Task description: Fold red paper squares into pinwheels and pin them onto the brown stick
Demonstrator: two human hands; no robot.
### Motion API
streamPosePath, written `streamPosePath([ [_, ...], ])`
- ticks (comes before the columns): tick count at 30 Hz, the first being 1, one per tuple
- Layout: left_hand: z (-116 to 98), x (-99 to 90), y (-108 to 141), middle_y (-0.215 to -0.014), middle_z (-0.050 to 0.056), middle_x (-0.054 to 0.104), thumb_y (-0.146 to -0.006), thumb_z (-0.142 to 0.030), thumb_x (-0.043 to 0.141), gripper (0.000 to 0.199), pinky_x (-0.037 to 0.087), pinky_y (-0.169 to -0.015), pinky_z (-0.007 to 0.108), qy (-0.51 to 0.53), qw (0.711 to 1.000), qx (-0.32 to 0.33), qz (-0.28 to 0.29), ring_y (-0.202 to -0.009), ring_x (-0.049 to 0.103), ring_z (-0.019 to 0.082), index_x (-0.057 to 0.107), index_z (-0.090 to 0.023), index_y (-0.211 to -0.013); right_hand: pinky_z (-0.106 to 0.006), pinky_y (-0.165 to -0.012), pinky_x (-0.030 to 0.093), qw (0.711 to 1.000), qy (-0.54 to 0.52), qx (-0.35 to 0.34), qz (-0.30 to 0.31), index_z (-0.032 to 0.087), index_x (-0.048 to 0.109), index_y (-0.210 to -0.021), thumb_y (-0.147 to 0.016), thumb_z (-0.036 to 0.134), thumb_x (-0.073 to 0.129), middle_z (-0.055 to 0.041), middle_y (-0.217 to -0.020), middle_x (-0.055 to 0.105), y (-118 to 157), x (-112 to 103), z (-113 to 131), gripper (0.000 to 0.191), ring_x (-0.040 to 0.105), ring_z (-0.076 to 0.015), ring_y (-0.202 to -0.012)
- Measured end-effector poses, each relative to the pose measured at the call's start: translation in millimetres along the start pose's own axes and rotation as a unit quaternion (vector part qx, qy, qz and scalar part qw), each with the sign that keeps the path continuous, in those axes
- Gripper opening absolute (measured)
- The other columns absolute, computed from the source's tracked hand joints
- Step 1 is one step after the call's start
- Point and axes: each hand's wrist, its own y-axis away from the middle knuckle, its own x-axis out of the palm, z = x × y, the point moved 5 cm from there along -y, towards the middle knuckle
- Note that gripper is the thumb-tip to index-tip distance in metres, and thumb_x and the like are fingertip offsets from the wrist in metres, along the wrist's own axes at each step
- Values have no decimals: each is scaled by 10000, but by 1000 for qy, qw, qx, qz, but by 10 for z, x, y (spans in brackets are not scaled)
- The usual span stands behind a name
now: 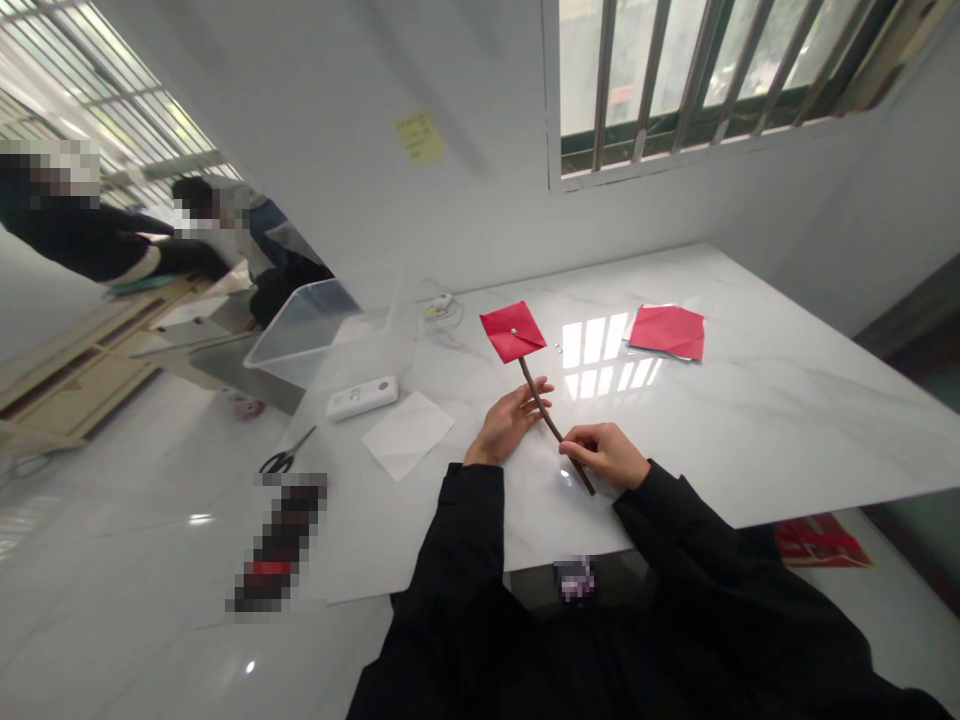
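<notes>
A paper pinwheel, its red folded square (513, 332) pinned through the middle, sits at the far end of a thin brown stick (550, 421). My right hand (606, 455) pinches the stick near its lower end, thumb and fingers closed on it. Behind the stick's middle is my left hand (510, 425), its fingers stretched out and apart; whether they touch the stick I cannot tell. Small shiny bits (558, 347) lie on the table to the right of the red square.
On the white marbled table (787, 440) lie red paper sheets (667, 332), white paper (409, 434), a white device (363, 398), scissors (289, 455) and a blurred dark item (281, 550). A clear plastic bin (322, 330) stands at the left. Two people sit beyond it.
</notes>
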Motion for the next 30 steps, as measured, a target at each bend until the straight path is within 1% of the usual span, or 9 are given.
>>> streamPosePath([
  [5,-50,-147,21,-1215,119,691,-879,-292,700,392,518,-868,298,45,997,41,-48,-919,677,164,681,-174,-1252,-252,-543,358,1000,10,11,-12,181,708,-806,-919,484,580,19,-579,597,-2,10,-6,347,485,-128,-525],
  [9,-67,-247,21,-1168,96,705,-860,-251,725,363,528,-864,266,59,991,78,-95,-880,680,132,700,-163,-1212,-255,-542,331,999,31,10,-14,190,676,-799,-926,481,573,40,-553,539,15,2,21,334,449,-123,-515],
  [12,-110,-315,44,-1182,87,699,-869,-263,720,346,534,-878,259,92,981,107,-133,-883,678,118,700,-178,-1204,-260,-556,338,999,34,4,-12,193,667,-803,-936,485,552,38,-572,533,25,-2,27,340,447,-127,-534],
  [14,-132,-324,64,-1210,83,689,-862,-258,729,374,534,-909,270,101,979,114,-137,-908,681,121,686,-200,-1229,-261,-561,342,999,34,0,-10,194,666,-798,-944,483,533,36,-578,531,26,-4,26,351,444,-128,-542],
  [18,-156,-313,64,-1264,82,668,-842,-211,749,462,518,-965,289,95,980,121,-122,-969,687,133,651,-232,-1292,-260,-555,336,999,48,-8,1,188,683,-779,-938,476,543,32,-570,536,26,-13,41,357,439,-123,-533],
  [21,-180,-377,30,-1244,77,678,-868,-258,733,417,516,-979,302,121,971,152,-142,-1011,687,151,655,-242,-1276,-258,-552,336,998,52,-15,29,185,720,-785,-917,482,582,29,-554,539,42,-9,67,353,450,-122,-529],
  [25,-183,-482,6,-1098,81,724,-857,-279,746,369,530,-982,328,178,951,173,-181,-1023,690,187,676,-206,-1212,-254,-560,344,995,62,-26,69,192,761,-800,-895,497,619,16,-570,584,73,10,84,349,479,-122,-540],
  [28,-210,-468,36,-1160,91,720,-858,-231,746,386,544,-977,346,200,947,190,-163,-1077,680,210,663,-224,-1235,-252,-556,338,994,68,-28,78,197,769,-798,-894,498,619,12,-571,593,84,11,85,350,473,-119,-535],
  [30,-236,-447,70,-1212,71,710,-908,-213,683,324,560,-961,349,206,945,203,-152,-1092,675,202,664,-257,-1228,-251,-550,329,994,68,-29,78,196,770,-788,-898,491,609,11,-564,583,84,7,88,354,459,-117,-530],
])
